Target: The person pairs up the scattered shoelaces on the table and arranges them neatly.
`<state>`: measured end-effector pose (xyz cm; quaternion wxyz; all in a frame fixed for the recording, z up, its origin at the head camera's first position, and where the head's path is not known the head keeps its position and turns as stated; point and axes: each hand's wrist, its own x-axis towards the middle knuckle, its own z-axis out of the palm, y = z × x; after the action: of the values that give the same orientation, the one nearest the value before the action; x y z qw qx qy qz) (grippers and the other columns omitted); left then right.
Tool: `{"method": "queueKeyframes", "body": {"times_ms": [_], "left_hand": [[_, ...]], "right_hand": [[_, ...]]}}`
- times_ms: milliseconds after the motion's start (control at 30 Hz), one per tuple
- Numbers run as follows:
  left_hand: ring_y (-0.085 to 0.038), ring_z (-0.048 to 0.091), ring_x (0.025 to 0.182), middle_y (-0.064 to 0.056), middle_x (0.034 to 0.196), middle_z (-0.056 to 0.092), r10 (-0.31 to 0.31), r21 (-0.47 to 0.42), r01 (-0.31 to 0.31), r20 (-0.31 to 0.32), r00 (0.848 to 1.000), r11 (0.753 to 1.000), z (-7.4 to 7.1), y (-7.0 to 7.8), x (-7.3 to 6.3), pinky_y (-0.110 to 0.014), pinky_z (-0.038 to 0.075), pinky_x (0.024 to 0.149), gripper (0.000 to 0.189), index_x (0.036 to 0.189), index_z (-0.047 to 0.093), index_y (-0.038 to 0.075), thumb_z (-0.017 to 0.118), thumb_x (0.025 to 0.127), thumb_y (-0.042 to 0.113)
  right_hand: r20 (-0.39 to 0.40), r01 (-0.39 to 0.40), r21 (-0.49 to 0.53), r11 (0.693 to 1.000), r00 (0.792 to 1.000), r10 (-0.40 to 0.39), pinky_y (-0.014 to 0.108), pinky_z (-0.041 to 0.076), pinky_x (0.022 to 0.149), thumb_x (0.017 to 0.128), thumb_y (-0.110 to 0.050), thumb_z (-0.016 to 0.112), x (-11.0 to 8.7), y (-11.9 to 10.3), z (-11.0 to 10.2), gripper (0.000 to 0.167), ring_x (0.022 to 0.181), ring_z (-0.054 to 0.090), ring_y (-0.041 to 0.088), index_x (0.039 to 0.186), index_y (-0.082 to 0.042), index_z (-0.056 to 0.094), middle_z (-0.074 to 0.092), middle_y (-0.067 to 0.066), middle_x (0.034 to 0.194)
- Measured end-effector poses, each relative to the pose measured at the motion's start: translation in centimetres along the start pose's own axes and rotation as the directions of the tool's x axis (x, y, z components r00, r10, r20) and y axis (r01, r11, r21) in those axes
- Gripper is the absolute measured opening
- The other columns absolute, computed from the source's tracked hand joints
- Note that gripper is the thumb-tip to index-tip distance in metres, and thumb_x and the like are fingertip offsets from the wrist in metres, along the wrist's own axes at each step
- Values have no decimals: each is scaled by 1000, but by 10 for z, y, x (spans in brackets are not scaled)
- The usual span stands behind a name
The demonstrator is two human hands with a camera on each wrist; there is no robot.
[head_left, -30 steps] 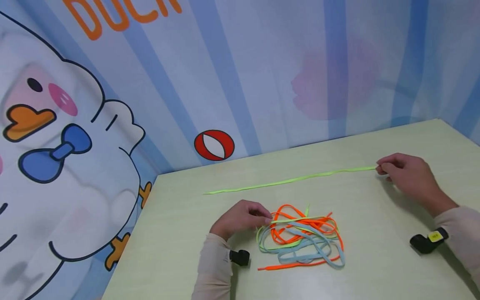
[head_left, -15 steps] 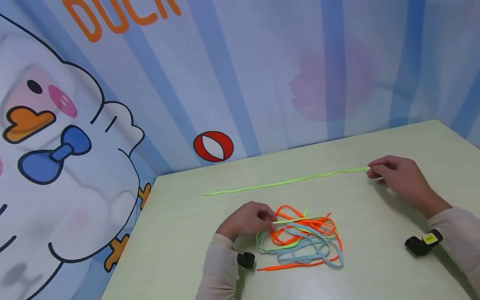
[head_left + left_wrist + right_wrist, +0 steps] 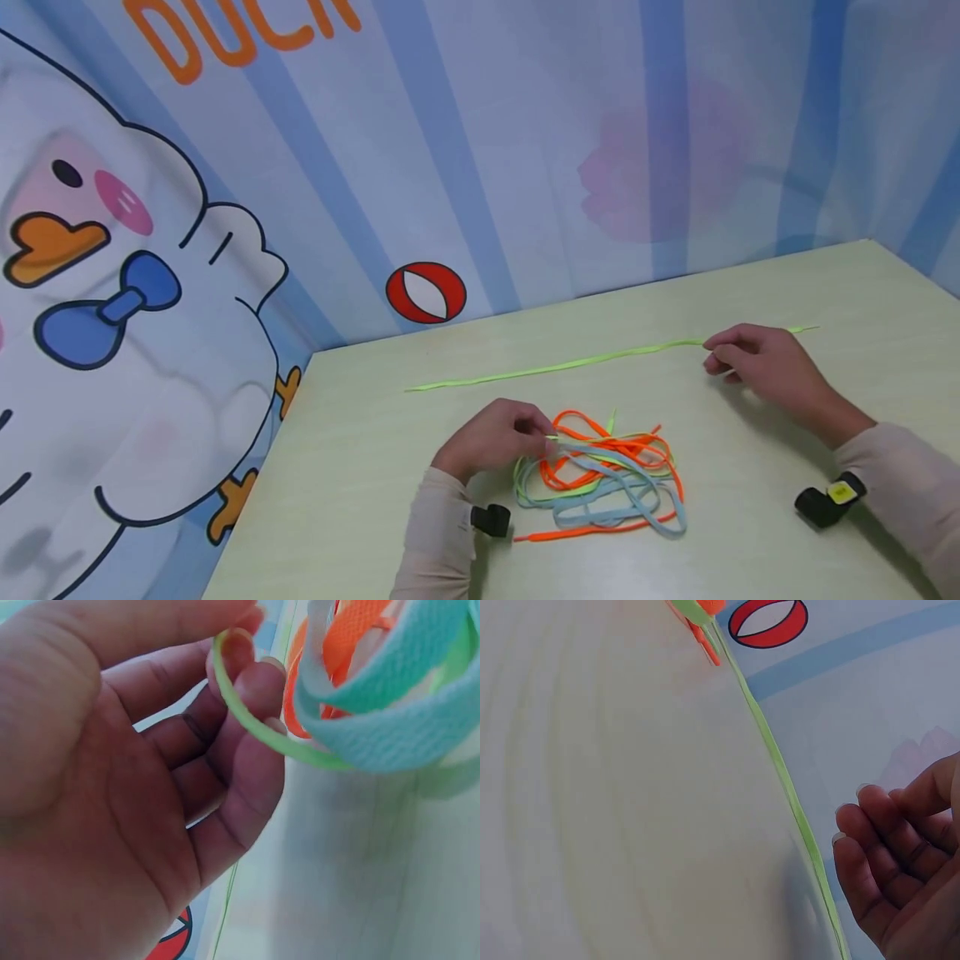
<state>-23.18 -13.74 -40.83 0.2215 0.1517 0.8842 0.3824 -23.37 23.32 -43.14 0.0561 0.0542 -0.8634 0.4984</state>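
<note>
A yellow-green shoelace (image 3: 555, 367) lies stretched out nearly straight along the back of the table. Over its right part hovers my right hand (image 3: 772, 367), fingers loosely curled; in the right wrist view the shoelace (image 3: 784, 776) runs beside that hand (image 3: 907, 855) with a gap, and nothing shows in the fingers. Nearer me is a tangle of orange shoelace (image 3: 585, 531), pale blue shoelace (image 3: 600, 514) and a second yellow-green shoelace (image 3: 612, 423). At the tangle's left side my left hand (image 3: 491, 437) pinches a yellow-green strand (image 3: 247, 720) between thumb and finger.
The pale table (image 3: 360, 500) ends at the back against a printed cloth (image 3: 525, 167) with a duck and a red ball. Each wrist wears a small black camera, such as the left one (image 3: 491, 521).
My right hand has let go of the straight shoelace's right end and moved left along it, uncovering the tip. My left hand has shifted slightly right at the tangle.
</note>
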Motion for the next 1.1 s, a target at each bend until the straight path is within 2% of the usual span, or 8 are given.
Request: {"method": "queueKeyframes", "body": {"times_ms": [200, 400, 667, 833, 933, 1100], "left_hand": [[-18, 60, 84, -1, 88, 65, 34, -62, -35, -17, 999, 997, 0, 1, -1, -33, 48, 74, 7, 97, 72, 20, 74, 91, 22], [-20, 60, 86, -2, 87, 64, 94, -96, -98, -45, 995, 990, -1, 7, -3, -34, 49, 76, 7, 99, 71, 21, 72, 92, 23], [-19, 60, 83, -4, 86, 64, 185, -123, -192, -67, 980, 974, -1, 10, -3, -34, 50, 76, 5, 98, 71, 20, 71, 93, 21], [-19, 59, 81, -5, 84, 62, 231, -149, -239, -73, 970, 959, -2, 13, -5, -32, 49, 73, 6, 98, 71, 19, 71, 93, 22], [-19, 59, 79, -5, 83, 62, 248, -158, -256, -69, 966, 954, -2, 16, -6, -32, 48, 71, 8, 99, 71, 19, 72, 93, 23], [-20, 60, 78, -6, 83, 63, 286, -169, -293, -65, 956, 941, -3, 23, -10, -39, 51, 74, 10, 101, 70, 18, 72, 93, 24]], "right_hand": [[54, 37, -54, 998, 998, -34, 30, 56, 68, 102, -18, 55, -8, -16, 15, 27, 85, 68, 25, 118, 1, 65, 72, 8, 94], [126, 80, -37, 996, 989, -75, 30, 54, 66, 101, -16, 58, -18, -33, 31, 22, 85, 66, 24, 115, -1, 67, 71, 4, 93], [210, 132, -36, 991, 970, -121, 30, 52, 63, 99, -15, 61, -27, -51, 43, 18, 83, 65, 20, 111, -5, 69, 71, 1, 92], [252, 199, -70, 977, 952, -176, 29, 53, 69, 97, -16, 65, -30, -58, 45, 14, 83, 64, 16, 108, -9, 71, 71, -4, 94], [290, 235, -75, 969, 935, -204, 28, 54, 73, 97, -20, 67, -32, -62, 47, 18, 87, 63, 13, 112, -11, 71, 70, -6, 97], [385, 305, -30, 952, 882, -271, 29, 55, 79, 98, -28, 66, -35, -65, 51, 32, 98, 64, 12, 125, -11, 66, 69, -4, 107]]}}
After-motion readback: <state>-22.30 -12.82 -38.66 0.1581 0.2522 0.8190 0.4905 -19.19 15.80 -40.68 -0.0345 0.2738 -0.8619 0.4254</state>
